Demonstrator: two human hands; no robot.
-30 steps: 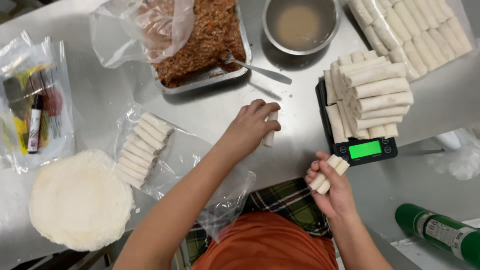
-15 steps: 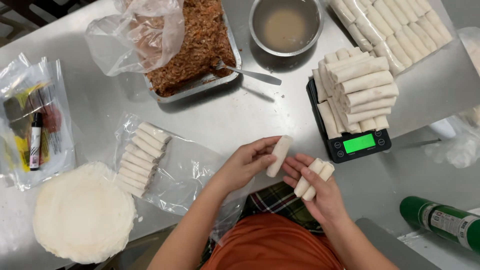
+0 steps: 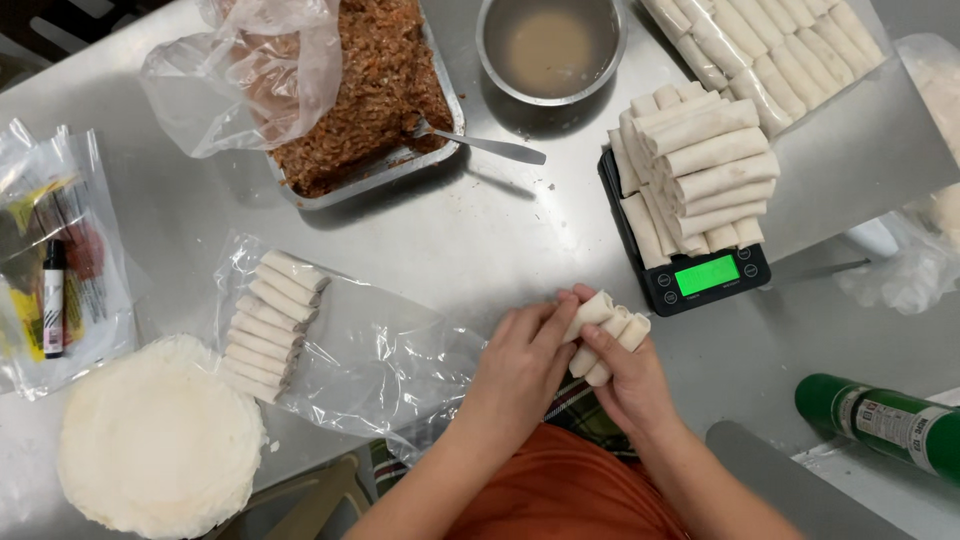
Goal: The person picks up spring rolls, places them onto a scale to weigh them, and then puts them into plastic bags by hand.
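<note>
Near the table's front edge, a few spring rolls point(image 3: 605, 335) are gripped between the left hand point(image 3: 520, 372) and right hand point(image 3: 632, 385).

Rolls are stacked on the scale point(image 3: 700, 277) and partly packed into the bag point(image 3: 330, 340); filling point(image 3: 370, 85) and wrappers point(image 3: 155, 440) remain unused.

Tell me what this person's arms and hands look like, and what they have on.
Both arms are bare, with no sleeves in view. The left hand and the right hand wear no gloves, and no rings, watch or bracelets show. Below the arms there is an orange garment, with a strip of dark green plaid cloth just above it.
</note>
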